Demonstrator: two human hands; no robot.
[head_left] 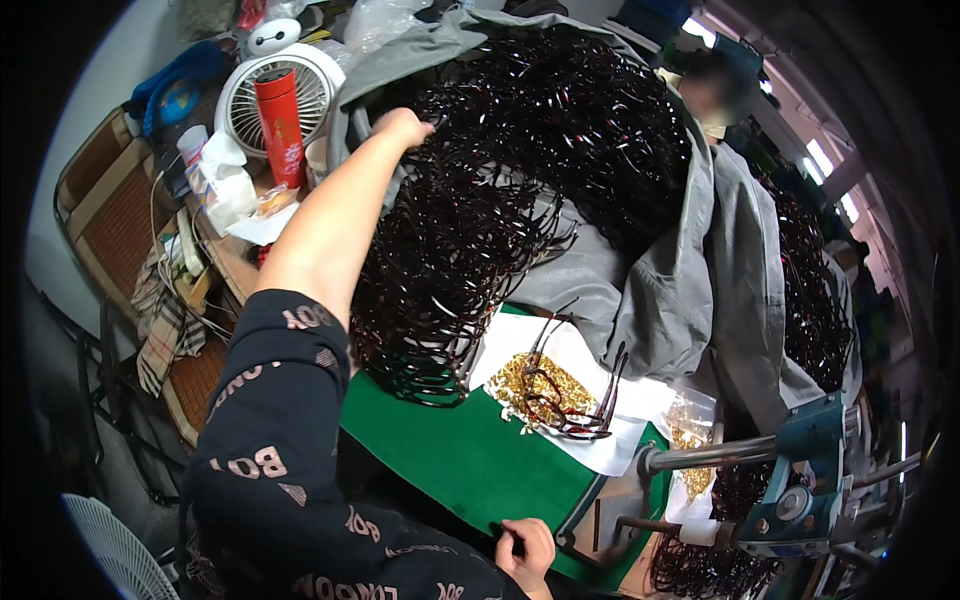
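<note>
My left hand (pixel 402 128) reaches out to the far left edge of a big heap of dark, glossy eyeglass frames (pixel 580 110). Its fingers are curled, and what they hold, if anything, is hidden. Closer to me, a stack of similar eyeglass frames (pixel 425 290) lies tightly packed. Down by the near edge of the green work surface (pixel 450 470), my right hand (pixel 527 550) is closed with its fingers bent; I cannot make out anything in it. A few loose eyeglass frames (pixel 570 415) rest beside small gold-coloured parts (pixel 535 385) on white paper.
Grey cloth (pixel 665 300) surrounds the heap. At the right stands a blue-green metal machine (pixel 800 490) with a shiny shaft, next to a clear bag of gold parts (pixel 692 440). A red bottle (pixel 280 130), a white fan (pixel 240 105) and a wicker chair (pixel 110 210) are at left.
</note>
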